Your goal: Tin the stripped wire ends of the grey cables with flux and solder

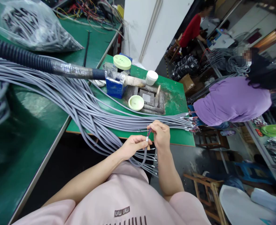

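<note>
In the head view my left hand (136, 145) pinches a grey cable (145, 156) near its stripped end, just below a white band. Thin coloured wires (148, 132) fan out from that end. The fingertips of my right hand (161, 133) are closed on these wires. From the held end the cable loops down near my lap. Several more cable ends (153, 165) with white bands hang below my hands. Behind them a thick bundle of grey cables (119, 120) lies across the green table, its stripped ends (191, 122) at the right edge.
A flexible black hose (23, 57) crosses to a blue box (115, 87). Beyond the bundle are a square metal pot (148, 97), a pale green dish (136, 103) and a white jar (151, 77). A bag of cables (37, 28) lies upper left. A person in purple (232, 100) sits at right.
</note>
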The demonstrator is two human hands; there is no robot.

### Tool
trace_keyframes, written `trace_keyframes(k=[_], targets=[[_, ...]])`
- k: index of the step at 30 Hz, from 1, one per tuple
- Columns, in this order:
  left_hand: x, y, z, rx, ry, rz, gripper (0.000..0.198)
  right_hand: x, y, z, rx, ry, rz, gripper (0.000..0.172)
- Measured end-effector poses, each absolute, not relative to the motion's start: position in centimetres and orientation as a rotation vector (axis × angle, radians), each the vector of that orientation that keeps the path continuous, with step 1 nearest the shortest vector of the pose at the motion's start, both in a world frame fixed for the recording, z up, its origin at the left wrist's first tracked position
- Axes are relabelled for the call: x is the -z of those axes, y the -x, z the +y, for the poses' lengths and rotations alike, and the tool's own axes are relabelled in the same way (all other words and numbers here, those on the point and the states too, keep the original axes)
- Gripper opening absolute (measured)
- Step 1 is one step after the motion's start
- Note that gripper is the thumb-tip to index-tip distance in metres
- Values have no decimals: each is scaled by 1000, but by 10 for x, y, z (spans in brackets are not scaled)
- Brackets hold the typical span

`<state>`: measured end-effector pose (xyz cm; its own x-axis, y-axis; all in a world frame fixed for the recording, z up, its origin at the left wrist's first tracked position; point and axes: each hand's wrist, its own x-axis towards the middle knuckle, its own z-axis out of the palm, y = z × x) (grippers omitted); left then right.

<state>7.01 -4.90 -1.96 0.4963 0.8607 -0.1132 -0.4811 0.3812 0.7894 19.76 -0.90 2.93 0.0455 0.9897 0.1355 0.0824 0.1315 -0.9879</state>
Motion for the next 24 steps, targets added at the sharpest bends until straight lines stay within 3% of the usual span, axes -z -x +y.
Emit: trace_keyframes(k=[5,12,24], targets=[[19,-69,-50,-867,-800,556,38,-30,-210,10,-1033,1046,-1025,18],[24,-70,-45,-862,-777,500,40,-35,-221,-8,-1384,1171,-1567,12],[15,-74,-48,-910,-734,599,37,-25,-196,-12,-1294,1188,-1296,22]])
